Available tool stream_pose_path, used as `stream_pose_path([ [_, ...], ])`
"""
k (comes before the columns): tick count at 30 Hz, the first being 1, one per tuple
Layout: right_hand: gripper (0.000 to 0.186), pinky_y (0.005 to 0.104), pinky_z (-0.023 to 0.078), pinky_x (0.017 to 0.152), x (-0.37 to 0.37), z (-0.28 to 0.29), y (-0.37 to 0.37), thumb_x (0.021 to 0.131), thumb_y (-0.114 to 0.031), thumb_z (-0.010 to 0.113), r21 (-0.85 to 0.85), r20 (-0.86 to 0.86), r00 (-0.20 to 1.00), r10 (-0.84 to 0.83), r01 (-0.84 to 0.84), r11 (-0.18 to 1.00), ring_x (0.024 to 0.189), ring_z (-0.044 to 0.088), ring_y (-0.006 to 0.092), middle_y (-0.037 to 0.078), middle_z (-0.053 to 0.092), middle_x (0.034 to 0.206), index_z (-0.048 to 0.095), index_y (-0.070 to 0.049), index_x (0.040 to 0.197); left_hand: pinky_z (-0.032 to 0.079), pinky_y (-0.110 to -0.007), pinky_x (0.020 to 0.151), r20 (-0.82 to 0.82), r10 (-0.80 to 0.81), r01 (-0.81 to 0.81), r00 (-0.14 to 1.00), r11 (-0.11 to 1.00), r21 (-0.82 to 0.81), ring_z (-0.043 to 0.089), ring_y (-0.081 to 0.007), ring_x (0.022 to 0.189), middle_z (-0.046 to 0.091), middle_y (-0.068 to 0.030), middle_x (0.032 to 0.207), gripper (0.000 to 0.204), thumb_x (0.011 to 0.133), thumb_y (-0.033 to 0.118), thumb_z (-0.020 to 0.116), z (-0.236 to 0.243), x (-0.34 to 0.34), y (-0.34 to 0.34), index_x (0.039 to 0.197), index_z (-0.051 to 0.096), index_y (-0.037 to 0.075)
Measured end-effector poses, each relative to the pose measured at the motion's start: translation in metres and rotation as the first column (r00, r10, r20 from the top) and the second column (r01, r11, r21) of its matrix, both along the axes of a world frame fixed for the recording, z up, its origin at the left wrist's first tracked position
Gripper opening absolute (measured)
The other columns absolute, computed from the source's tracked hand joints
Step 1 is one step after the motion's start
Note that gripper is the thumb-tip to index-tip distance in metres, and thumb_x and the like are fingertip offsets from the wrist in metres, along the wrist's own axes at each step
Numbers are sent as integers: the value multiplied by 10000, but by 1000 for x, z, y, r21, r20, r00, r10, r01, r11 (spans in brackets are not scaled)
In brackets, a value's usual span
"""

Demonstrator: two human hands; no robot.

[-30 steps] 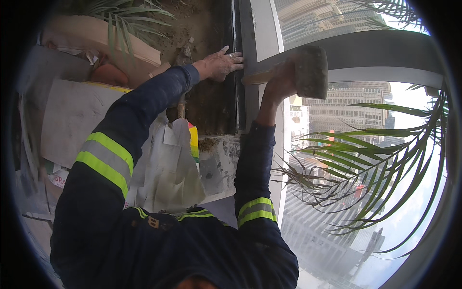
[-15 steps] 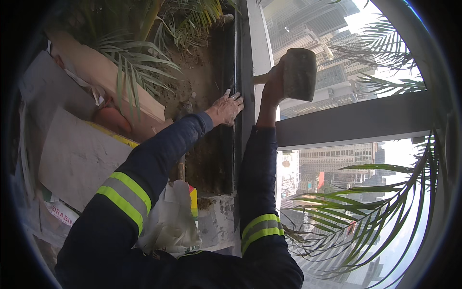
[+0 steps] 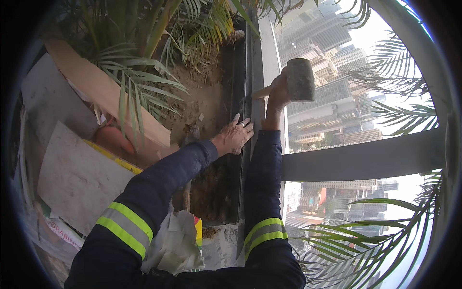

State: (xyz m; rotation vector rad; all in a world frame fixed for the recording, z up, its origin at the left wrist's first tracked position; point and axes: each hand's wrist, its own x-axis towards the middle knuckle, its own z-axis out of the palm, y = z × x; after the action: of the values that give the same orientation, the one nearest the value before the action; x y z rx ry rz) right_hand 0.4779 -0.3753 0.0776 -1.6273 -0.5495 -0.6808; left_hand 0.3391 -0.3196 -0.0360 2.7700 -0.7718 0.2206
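My right hand (image 3: 278, 91) grips the wooden handle of a mallet with a grey cylindrical head (image 3: 301, 79), raised beside the window frame. My left hand (image 3: 234, 136) lies flat with fingers spread on the dark metal edge strip (image 3: 243, 159) of a planter, at the border of the brown soil (image 3: 209, 103). Both arms wear dark blue sleeves with yellow and silver reflective bands. The mallet head hangs to the right of the metal strip, a little above my left hand.
Palm plants (image 3: 159, 53) grow from the soil at the top. Grey and beige boards (image 3: 77, 173) lean on the left. A white plastic bag (image 3: 175, 243) lies by my left elbow. A glass wall with a dark horizontal bar (image 3: 365, 156) stands on the right, tall buildings beyond.
The view has swung down along the planter. My left hand slid lower along the metal edge, and my right hand keeps the mallet raised close to the frame.
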Motion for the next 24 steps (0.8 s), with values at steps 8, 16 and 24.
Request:
stream_pose_path([
  [8, 222, 280, 488, 612, 4, 10, 1, 988, -131, 651, 86, -22, 998, 51, -49, 995, 681, 578, 99, -7, 603, 791, 638, -40, 1189, 261, -617, 1223, 0, 9, -9, 1000, 1000, 0, 345, -326, 1515, 436, -152, 1572, 829, 731, 331, 808, 5, 5, 0, 1470, 516, 89],
  [16, 211, 313, 492, 685, 12, 4, 1, 957, -98, 685, 41, 178, 982, -56, 49, 998, 784, 581, 135, 28, 604, 926, 654, -22, 1152, 261, -600, 1229, -57, -19, 22, 998, 998, 55, 343, -319, 1519, 435, -162, 1576, 815, 730, 305, 804, 16, -2, -1, 1456, 521, 69],
  [24, 236, 324, 501, 804, 15, -12, 2, 969, -108, 662, 245, 123, 988, 89, -118, 962, 964, 581, 148, 46, 601, 1062, 655, -41, 1195, 264, -603, 1224, -34, -26, 27, 999, 999, 36, 369, -319, 1506, 436, -163, 1575, 730, 755, 246, 766, 14, -4, -3, 1428, 544, 71],
])
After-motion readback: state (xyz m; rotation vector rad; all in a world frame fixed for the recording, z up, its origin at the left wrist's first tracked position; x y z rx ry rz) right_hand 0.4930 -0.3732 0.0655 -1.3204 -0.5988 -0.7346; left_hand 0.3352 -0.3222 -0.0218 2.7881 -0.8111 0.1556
